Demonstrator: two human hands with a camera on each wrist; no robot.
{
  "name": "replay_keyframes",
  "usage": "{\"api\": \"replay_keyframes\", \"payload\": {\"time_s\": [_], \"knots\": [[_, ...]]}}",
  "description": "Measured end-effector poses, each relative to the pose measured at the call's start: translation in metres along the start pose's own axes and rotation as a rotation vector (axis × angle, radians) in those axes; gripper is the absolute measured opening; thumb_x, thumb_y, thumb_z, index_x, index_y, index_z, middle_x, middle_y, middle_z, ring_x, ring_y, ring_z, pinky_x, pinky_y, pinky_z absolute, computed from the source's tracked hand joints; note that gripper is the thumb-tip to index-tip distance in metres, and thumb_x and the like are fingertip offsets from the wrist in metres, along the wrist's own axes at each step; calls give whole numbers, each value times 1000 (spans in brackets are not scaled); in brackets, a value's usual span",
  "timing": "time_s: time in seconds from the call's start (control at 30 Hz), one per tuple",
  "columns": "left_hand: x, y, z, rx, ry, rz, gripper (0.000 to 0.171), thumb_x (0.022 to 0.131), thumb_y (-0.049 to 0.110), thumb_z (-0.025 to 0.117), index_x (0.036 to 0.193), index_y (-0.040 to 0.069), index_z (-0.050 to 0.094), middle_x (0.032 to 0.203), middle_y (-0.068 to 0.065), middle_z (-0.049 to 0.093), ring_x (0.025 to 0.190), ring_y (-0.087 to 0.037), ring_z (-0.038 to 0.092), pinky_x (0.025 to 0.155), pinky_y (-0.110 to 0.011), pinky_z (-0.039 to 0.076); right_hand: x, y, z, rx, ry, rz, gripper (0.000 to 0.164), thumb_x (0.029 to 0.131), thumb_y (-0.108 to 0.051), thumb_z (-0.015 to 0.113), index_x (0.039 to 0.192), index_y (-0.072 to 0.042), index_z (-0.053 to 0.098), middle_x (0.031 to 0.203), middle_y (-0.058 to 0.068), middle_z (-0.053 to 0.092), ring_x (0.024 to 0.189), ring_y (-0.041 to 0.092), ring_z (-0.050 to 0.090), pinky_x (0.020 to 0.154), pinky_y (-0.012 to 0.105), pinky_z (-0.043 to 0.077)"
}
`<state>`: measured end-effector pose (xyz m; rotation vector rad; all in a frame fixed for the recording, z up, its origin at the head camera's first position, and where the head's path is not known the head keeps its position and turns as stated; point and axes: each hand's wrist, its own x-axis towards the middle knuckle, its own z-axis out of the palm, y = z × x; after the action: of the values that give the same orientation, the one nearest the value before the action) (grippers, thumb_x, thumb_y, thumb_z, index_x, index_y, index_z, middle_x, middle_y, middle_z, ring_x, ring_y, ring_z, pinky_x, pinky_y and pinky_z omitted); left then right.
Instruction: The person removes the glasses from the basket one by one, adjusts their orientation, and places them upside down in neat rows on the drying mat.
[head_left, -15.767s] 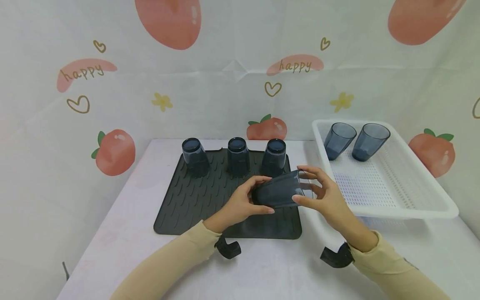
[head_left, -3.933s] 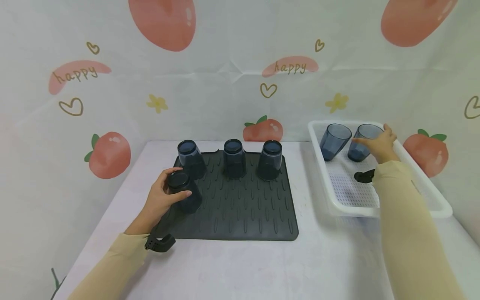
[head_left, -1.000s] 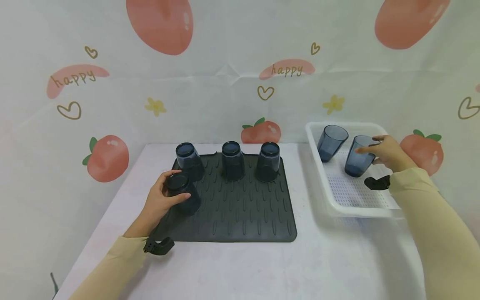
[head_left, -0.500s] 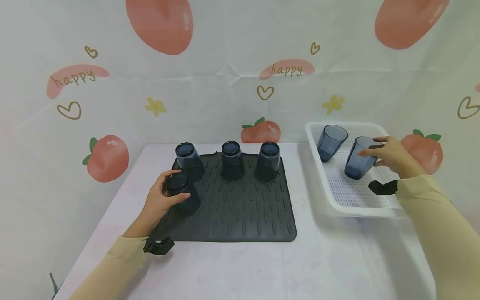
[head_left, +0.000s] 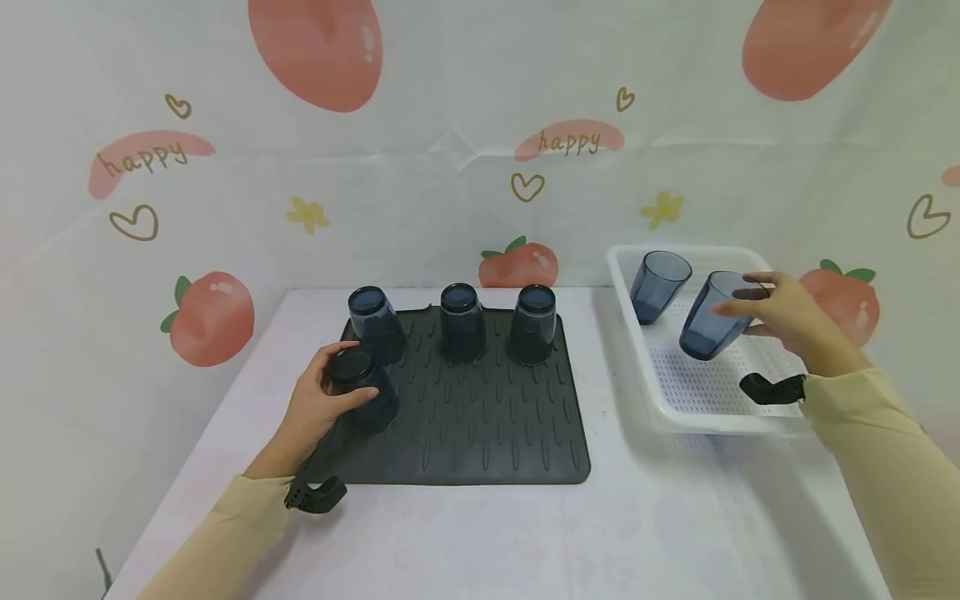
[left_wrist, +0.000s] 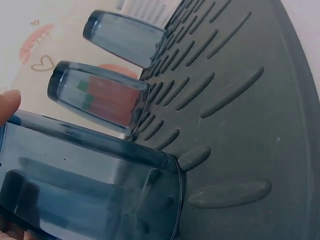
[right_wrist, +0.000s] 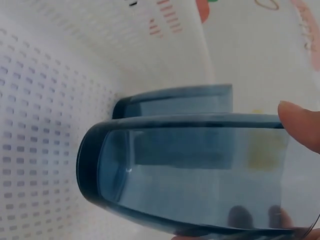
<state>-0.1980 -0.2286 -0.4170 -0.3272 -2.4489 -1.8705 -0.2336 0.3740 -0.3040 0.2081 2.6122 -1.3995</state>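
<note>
My left hand point(head_left: 318, 404) grips an upside-down blue drinking glass point(head_left: 375, 404) at the front left of the black drying mat point(head_left: 487, 433). In the left wrist view that glass point(left_wrist: 95, 175) stands with its rim on the ridged mat. Over at the right, my right hand point(head_left: 795, 317) holds a second blue glass point(head_left: 708, 321) near its rim, tilted with the mouth up, inside the white basket point(head_left: 652, 396). The right wrist view shows its thick base point(right_wrist: 90, 165) above the perforated floor. One more glass point(head_left: 656, 287) leans behind it in the basket.
Along the mat's back edge stand three upside-down glasses: left point(head_left: 375, 321), middle point(head_left: 462, 321) and right point(head_left: 533, 325). White table surface point(head_left: 615, 467) shows between mat and basket. A printed cloth point(head_left: 420, 167) hangs behind.
Since several seconds ago, the right hand has drawn its glass forward from the basket's back, and it now tilts more. Earlier, both hands held one glass over the mat; the left has it upside down there.
</note>
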Motion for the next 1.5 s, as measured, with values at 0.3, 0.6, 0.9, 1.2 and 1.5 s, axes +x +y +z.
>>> {"api": "replay_keyframes", "payload": {"time_s": [0.3, 0.6, 0.9, 1.2, 1.5], "knots": [[0, 0, 1, 6, 10, -13, 72, 83, 11, 77, 143, 20, 39, 138, -5, 42, 118, -1, 50, 94, -6, 41, -7, -4, 1, 47, 39, -62, 98, 89, -23, 71, 152, 6, 2, 127, 4, 45, 80, -14, 58, 75, 17, 55], [1, -4, 0, 30, 12, -13, 74, 83, 13, 77, 145, 23, 38, 142, -10, 40, 119, -1, 49, 94, -6, 40, -24, -20, 6, 63, 92, -82, 94, 91, -23, 68, 152, 5, 3, 132, 12, 34, 79, -15, 56, 72, 15, 55], [-2, 1, 1, 36, 17, -15, 73, 84, 13, 76, 145, 22, 37, 140, -8, 40, 118, 0, 48, 93, -5, 40, -34, -29, 9, 351, 83, -143, 93, 87, -6, 70, 153, 2, 5, 108, -7, 48, 80, -6, 62, 66, 17, 56], [-1, 2, 2, 21, 17, -16, 73, 83, 10, 77, 144, 22, 38, 138, -5, 42, 116, -1, 51, 92, -7, 42, -39, -30, 15, 560, 118, -223, 64, 84, 1, 72, 136, -12, 36, 111, -6, 51, 85, 2, 66, 66, 22, 58], [-2, 10, 1, 103, 21, 48, 75, 82, 10, 77, 144, 14, 35, 135, -9, 44, 111, 0, 52, 89, -7, 43, -44, -37, 24, 546, 125, -233, 66, 85, 0, 70, 139, -14, 35, 117, -3, 46, 87, 1, 63, 64, 21, 58]]}}
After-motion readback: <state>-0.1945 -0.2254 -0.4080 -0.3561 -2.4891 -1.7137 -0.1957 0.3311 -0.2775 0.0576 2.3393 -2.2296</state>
